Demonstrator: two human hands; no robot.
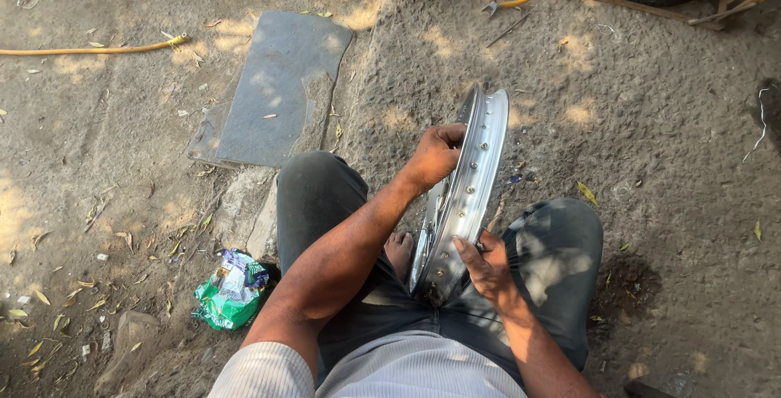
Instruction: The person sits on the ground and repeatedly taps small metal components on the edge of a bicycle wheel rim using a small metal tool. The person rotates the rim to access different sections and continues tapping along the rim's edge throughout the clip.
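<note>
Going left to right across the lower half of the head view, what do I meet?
Crumpled green packet on the ground → left hand gripping the top of the wheel rim → shiny metal wheel rim held upright between the knees → right hand at the rim's lower edge → yellow leaf on the ground.

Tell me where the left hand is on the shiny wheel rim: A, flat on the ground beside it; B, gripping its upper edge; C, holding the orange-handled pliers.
B: the left hand curls over the upper edge of the wheel rim, which stands upright between the knees.
</note>
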